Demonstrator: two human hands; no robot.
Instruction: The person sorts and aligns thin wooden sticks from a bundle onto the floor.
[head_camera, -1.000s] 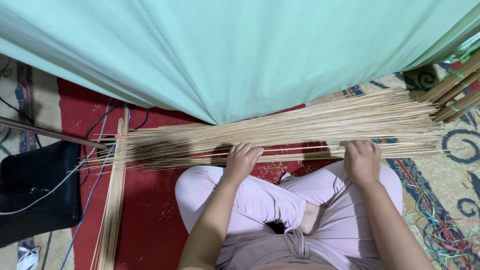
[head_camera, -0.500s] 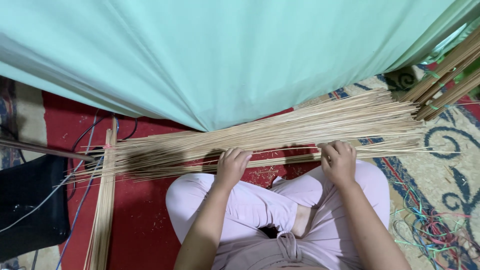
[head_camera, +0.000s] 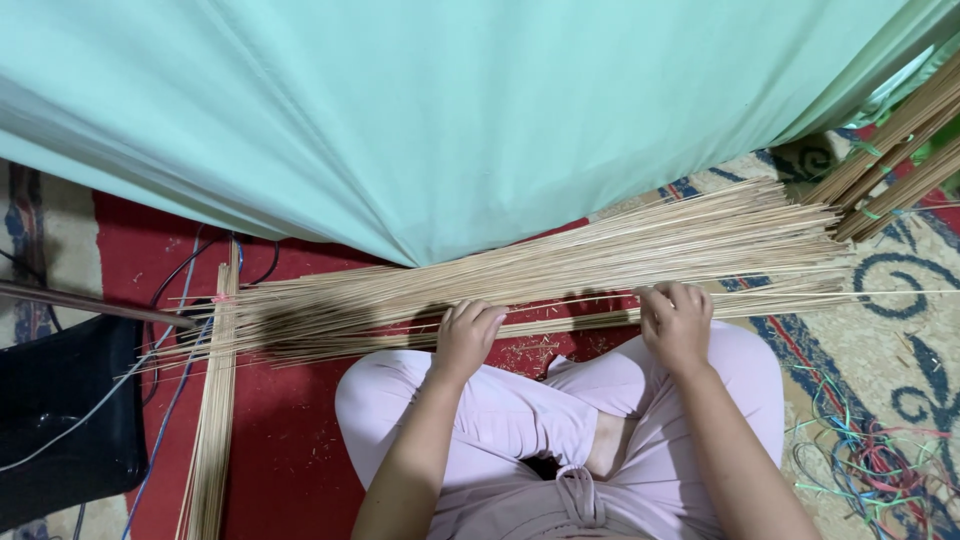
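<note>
Sticks (head_camera: 560, 270), thin and pale, lie fanned across the red rug (head_camera: 290, 440) before the crossed legs, left hand (head_camera: 468, 335) and right hand (head_camera: 676, 322) pressing curled fingers on their near edge, seemingly to steady them.

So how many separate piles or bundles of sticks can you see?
3. A wide spread of thin sticks lies crosswise under both hands, a narrow bundle runs lengthwise at the left, and thicker tied bundles sit top right; the green cloth may hide more.
</note>
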